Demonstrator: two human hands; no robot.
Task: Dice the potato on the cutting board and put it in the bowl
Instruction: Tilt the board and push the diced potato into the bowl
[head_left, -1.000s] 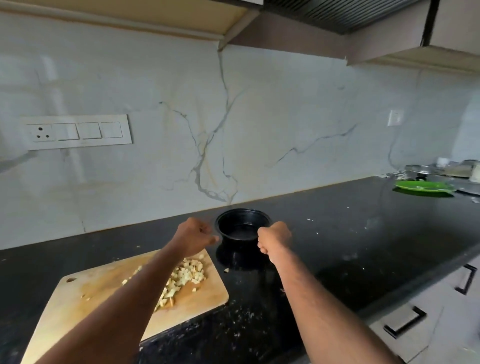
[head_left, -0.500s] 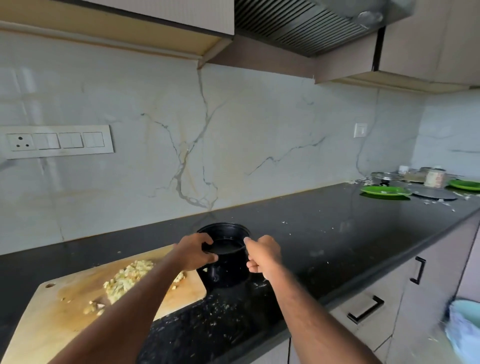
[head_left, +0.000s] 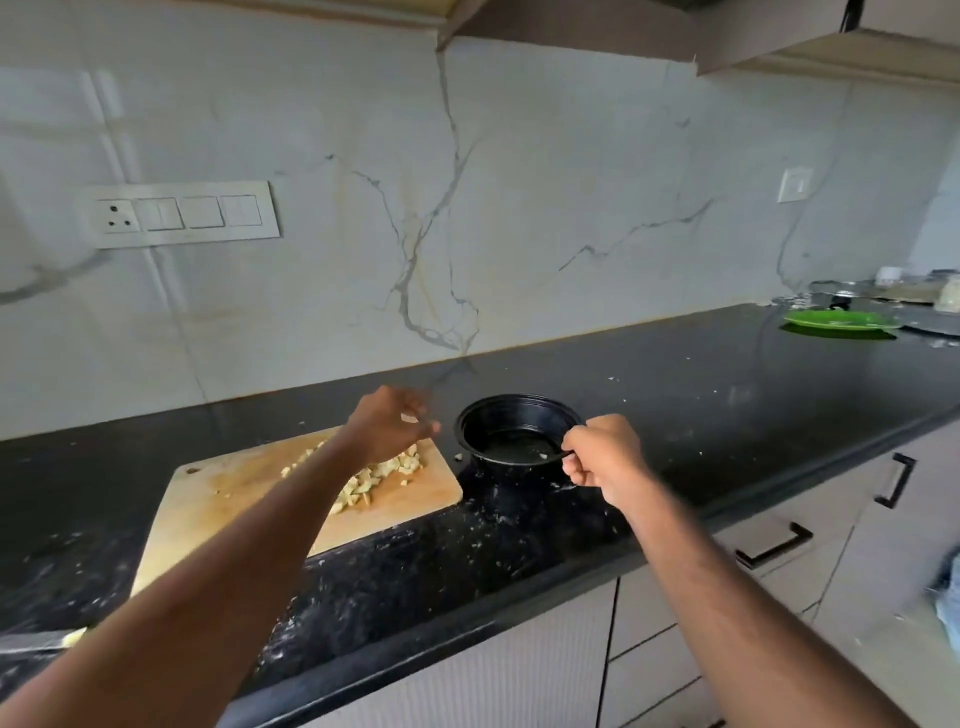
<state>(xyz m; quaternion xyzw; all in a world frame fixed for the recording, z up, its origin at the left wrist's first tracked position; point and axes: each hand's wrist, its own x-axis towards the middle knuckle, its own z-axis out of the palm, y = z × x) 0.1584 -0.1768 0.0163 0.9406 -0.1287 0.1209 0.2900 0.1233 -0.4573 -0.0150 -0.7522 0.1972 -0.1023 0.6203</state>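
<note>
My right grip (head_left: 605, 460) pinches the black bowl's (head_left: 519, 434) near rim on the desk (head_left: 701, 395); my left grip (head_left: 387, 428) hovers loosely open over the diced potato (head_left: 376, 475) — heaped on the cutting board (head_left: 249, 499).

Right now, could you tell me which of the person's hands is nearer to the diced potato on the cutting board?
Left. The left hand hovers just above the diced potato, while the right hand pinches the black bowl rim, off to the board's right.

home kitchen, black countertop (head_left: 727, 415), marble backsplash (head_left: 519, 208), cabinets (head_left: 675, 649)
</note>
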